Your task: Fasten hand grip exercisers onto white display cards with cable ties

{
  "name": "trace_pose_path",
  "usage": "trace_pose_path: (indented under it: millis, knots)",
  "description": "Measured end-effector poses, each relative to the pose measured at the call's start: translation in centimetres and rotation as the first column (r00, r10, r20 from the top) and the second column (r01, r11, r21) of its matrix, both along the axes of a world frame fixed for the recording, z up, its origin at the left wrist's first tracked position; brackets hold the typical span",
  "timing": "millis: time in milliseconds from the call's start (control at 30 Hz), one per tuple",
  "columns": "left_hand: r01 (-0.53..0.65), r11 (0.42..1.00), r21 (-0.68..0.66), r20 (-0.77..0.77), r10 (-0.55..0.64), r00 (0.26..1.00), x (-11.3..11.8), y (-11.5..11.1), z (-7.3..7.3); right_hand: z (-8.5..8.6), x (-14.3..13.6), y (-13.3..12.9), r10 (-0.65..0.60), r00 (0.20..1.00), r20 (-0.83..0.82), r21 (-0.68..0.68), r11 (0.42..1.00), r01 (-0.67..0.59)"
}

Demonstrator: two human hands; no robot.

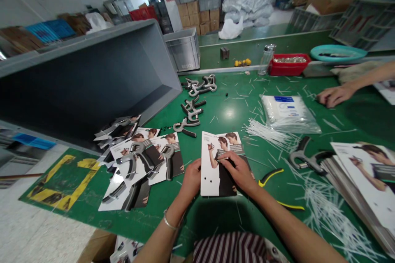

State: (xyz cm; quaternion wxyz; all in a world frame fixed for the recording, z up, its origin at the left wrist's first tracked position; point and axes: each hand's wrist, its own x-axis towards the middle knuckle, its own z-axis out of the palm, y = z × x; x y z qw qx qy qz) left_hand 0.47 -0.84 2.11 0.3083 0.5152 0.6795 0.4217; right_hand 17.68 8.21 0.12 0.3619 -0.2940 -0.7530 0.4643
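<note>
Two overlapping printed cards lie upright before me on the green table. At their left edge is my left hand, its fingers partly hidden by the card. My right hand rests over the cards' right half, fingertips touching the printed face. Cards with grey-and-black hand grips on them are piled to the left. Loose hand grips lie behind the cards. Yellow-handled pliers are beside my right forearm. On the right are a stack of cards and one hand grip.
A large grey bin stands tilted at the left. White cable ties and a plastic bag of them lie right of centre. Behind are a red tray and a glass bottle. Another person's hand rests at the right.
</note>
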Motion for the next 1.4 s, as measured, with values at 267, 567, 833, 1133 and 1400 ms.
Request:
trace_pose_path:
  millis: [267, 567, 833, 1133, 1400]
  knots:
    - [-0.072, 0.996, -0.053, 0.144, 0.079, 0.987, 1.0, 0.1, -0.9, 0.0, 0.0, -0.2, 0.009, 1.0, 0.015, 0.045, 0.999, -0.01]
    - [-0.126, 0.988, -0.092, 0.23, 0.144, 0.963, 0.8, 0.3, -0.7, 0.0, 0.1, -0.4, 0.076, 0.997, 0.031, 0.129, 0.988, -0.079]
    - [-0.124, 0.987, -0.105, 0.274, 0.148, 0.95, 0.5, 0.6, -0.9, -0.2, 0.1, -0.4, 0.079, 0.996, 0.045, 0.173, 0.981, -0.086]
    - [-0.24, 0.961, -0.136, 0.456, 0.276, 0.846, -0.2, -0.7, -0.2, 0.1, -0.8, -1.1, 0.076, 0.989, 0.129, 0.24, 0.965, -0.105]
    - [0.001, 0.955, -0.298, 0.543, 0.169, 0.823, -1.2, -0.5, 0.1, 1.5, 1.7, -0.3, -0.035, 0.998, 0.048, 0.113, 0.993, 0.029]
